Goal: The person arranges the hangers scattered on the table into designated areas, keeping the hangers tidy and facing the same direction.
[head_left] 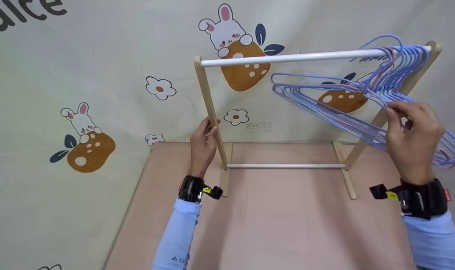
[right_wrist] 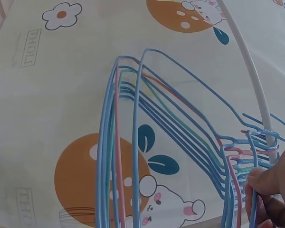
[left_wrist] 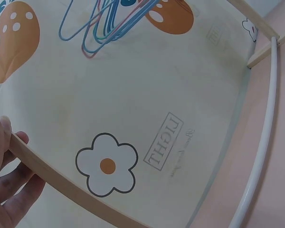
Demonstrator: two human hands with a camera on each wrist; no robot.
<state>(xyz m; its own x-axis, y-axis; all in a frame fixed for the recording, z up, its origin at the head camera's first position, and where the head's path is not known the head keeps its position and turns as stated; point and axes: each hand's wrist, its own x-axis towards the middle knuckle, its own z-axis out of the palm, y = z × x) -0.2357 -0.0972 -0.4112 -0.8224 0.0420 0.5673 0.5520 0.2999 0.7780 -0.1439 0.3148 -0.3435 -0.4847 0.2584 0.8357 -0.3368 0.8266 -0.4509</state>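
Observation:
A small wooden clothes rack [head_left: 211, 108] with a white top rail [head_left: 280, 58] stands on a pink table [head_left: 280, 225]. Several blue and pink wire hangers [head_left: 347, 108] hang bunched at the rail's right end. My left hand [head_left: 204, 144] grips the rack's left wooden post [left_wrist: 61, 183], fingers curled round it. My right hand [head_left: 413, 138] pinches the hangers near their necks, thumb and fingers closed on the wires [right_wrist: 249, 190]. The right wrist view shows the hanger bundle [right_wrist: 128, 142] fanned out under the white rail [right_wrist: 249, 71].
A cream backdrop with rabbits and flowers [head_left: 88, 138] stands behind and to the left of the rack. The rack's lower white crossbar [head_left: 285, 165] runs between two wooden feet [head_left: 347, 176]. Bare pink tabletop lies in front of the rack.

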